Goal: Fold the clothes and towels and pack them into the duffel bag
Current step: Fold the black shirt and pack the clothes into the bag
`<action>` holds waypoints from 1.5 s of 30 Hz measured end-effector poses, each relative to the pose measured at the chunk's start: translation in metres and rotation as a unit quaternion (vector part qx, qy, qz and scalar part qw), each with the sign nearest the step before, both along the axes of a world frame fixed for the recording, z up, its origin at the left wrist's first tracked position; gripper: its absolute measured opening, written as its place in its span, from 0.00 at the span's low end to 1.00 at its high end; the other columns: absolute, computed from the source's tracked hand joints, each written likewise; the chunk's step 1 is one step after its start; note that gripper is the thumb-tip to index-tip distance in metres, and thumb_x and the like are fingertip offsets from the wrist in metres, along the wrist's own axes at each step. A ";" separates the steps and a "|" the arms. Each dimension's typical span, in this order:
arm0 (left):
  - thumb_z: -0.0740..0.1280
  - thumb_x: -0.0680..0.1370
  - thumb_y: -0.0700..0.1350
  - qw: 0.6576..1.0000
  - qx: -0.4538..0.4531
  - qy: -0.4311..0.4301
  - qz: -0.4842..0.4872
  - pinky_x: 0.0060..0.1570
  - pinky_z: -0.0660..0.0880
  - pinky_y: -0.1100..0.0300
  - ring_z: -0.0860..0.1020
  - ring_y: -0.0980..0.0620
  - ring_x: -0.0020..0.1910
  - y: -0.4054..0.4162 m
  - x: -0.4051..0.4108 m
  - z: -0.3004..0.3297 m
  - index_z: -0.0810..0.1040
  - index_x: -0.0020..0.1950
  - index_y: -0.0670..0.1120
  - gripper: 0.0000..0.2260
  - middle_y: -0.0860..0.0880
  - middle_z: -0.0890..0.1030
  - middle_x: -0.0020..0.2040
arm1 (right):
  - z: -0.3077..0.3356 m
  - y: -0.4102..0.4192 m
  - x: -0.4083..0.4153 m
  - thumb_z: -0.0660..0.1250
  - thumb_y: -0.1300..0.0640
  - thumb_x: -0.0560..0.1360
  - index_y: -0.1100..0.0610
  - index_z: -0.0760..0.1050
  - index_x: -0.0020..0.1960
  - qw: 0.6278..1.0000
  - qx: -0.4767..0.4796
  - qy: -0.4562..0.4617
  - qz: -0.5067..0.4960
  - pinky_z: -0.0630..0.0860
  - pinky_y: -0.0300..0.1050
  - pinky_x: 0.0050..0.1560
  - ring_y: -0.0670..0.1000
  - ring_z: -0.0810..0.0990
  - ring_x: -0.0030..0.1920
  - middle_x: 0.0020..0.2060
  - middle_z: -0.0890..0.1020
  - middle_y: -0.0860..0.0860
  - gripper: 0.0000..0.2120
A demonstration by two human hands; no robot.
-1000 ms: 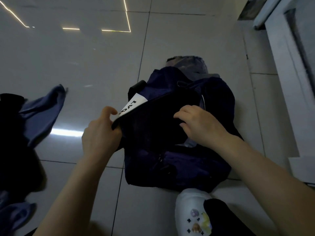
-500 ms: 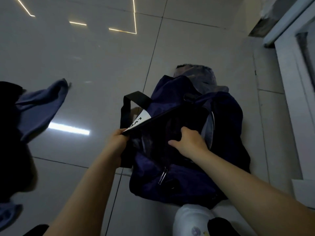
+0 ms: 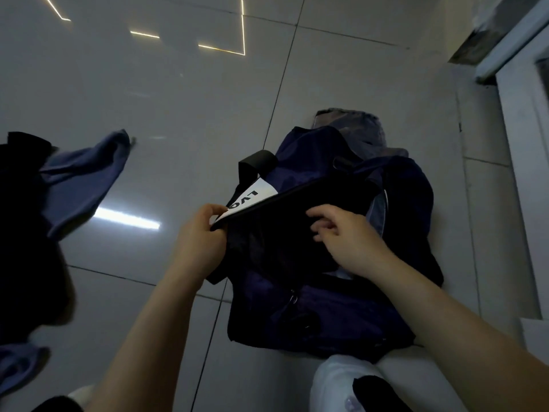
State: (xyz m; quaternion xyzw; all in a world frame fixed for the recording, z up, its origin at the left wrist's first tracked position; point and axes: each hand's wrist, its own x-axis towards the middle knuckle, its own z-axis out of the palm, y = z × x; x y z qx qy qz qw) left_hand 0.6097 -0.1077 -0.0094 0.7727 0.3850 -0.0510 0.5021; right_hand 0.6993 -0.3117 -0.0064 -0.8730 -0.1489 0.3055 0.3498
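Observation:
A dark navy duffel bag [image 3: 326, 316] lies on the tiled floor in front of me, its top open. My left hand [image 3: 199, 236] pinches the near left edge of the bag's opening, beside a white label [image 3: 252, 197] with black letters. My right hand [image 3: 347, 239] hovers over the dark opening with loosely spread fingers, holding nothing. A grey folded garment [image 3: 353, 129] sticks out behind the bag. On the left lies a heap of black and blue clothes [image 3: 80, 176].
A white clog with charms [image 3: 341, 388] on my foot stands just below the bag. A white door frame and wall [image 3: 523, 120] run along the right side. Glossy floor tiles [image 3: 184, 108] stretch beyond the bag and the heap.
My right hand has lifted out of the bag's opening and spread its fingers. My left hand still holds the edge, now raised a little with more of the label showing.

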 end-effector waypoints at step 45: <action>0.55 0.82 0.46 0.838 -0.504 0.038 0.206 0.34 0.77 0.59 0.82 0.47 0.33 -0.020 -0.003 -0.039 0.78 0.50 0.40 0.15 0.43 0.83 0.35 | 0.004 0.006 -0.009 0.63 0.44 0.78 0.48 0.66 0.73 0.964 -0.140 -0.014 0.227 0.60 0.41 0.71 0.48 0.62 0.72 0.73 0.64 0.49 0.24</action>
